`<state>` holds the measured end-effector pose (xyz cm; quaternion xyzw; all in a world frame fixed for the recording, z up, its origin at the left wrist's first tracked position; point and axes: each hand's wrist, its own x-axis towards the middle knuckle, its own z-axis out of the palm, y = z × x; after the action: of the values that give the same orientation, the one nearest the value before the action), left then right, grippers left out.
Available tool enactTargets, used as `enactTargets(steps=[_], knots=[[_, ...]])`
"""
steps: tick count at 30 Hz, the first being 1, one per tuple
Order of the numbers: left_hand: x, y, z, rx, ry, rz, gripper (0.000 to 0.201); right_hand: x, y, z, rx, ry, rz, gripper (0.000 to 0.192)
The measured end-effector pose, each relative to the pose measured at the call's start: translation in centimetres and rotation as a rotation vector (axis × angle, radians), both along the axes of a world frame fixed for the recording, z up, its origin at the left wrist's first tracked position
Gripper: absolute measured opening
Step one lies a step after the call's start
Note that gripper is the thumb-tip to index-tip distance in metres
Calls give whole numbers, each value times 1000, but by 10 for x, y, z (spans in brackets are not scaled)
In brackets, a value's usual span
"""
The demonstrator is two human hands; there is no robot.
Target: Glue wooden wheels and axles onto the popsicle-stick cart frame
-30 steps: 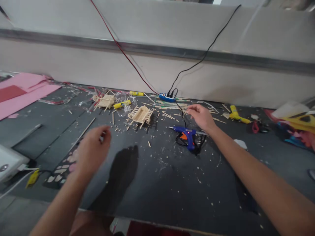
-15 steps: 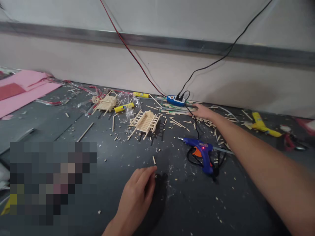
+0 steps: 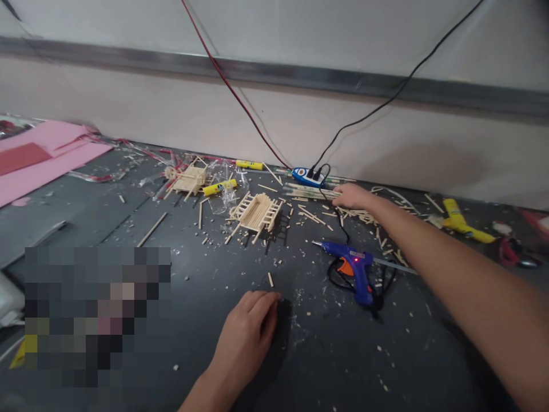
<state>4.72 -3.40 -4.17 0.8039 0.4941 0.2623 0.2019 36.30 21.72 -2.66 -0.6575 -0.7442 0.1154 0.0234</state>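
My right hand [image 3: 350,196] reaches far forward, its fingers closed around the right end of a bundle of thin wooden sticks [image 3: 306,192] by the wall. Nearer to me, my left hand [image 3: 251,320] rests low over the dark surface with curled fingers pressed together; whatever they hold, if anything, is hidden. A short stick piece [image 3: 270,280] lies just beyond it. Between the hands is a blue hot glue gun [image 3: 355,260] on its side, red light lit and a glue stick out its back. A small cart-like stick model [image 3: 256,214] stands left of the bundle.
A second stick model [image 3: 189,178] stands farther left beside yellow glue tubes [image 3: 220,186] and clear plastic wrap. The blue power strip [image 3: 307,176] has cables running up the wall. Pink sheets [image 3: 55,154] lie at left, a yellow tool [image 3: 465,223] at right. Stick offcuts litter the surface.
My right hand's fingers have drawn together at the end of the stick bundle. My left hand has barely moved. The whole view has shifted slightly.
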Motion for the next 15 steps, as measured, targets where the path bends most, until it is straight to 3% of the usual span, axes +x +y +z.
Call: enactTargets(steps=[8,13,15], knots=[[1,3,0,-26,40,-26,21,13,-23,33,-117,17,44,19],[1,5,0,-10,49,-20,22,41,-54,62,-199,54,-98,7],[2,5,0,-5,49,-14,22,55,-73,75,-199,78,-188,11]])
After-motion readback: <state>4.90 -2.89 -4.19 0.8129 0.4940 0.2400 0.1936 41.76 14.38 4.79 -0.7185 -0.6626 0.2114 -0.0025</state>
